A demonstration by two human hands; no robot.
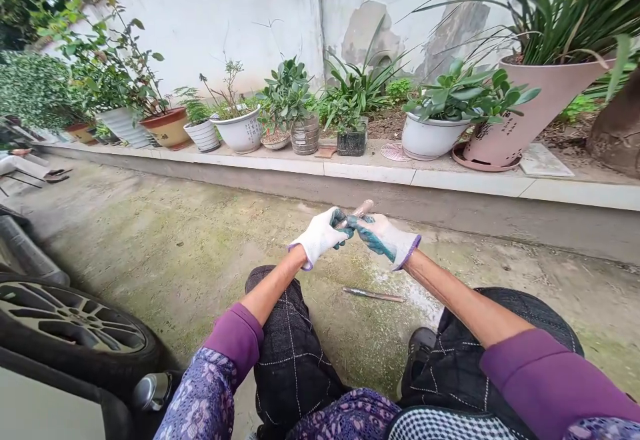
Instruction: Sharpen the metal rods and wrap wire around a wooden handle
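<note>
Sitting low with knees apart, the person is holding both gloved hands together out in front, above the concrete ground (200,240). The left hand (320,237) is wearing a white glove with a green-coated palm, and its fingers are curling shut around the near part of a short rod (361,209). The right hand (383,235), in a matching glove, is closing on the same short rod from the other side. Its coated fingers (361,225) are wrapping over the shaft, so the 2 hands are meeting at the fingertips. Only the far tip of the short rod is showing, pale and rounded, poking up and away past the gloves at a tilt. The rest is lying hidden inside the 2 grips, so its material cannot be told.

A thin metal bar (373,294) is lying flat on the ground below the hands, between the knees and well apart from both gloves. A car wheel (70,323) is standing close at the person's left side. Beyond the hands, a raised ledge (350,170) is running across the view and carrying a row of potted plants, among them a white pot (433,137) just beside a tall pink pot (530,107) that is leaning to one side. A stained white wall (225,7) is rising behind them.
</note>
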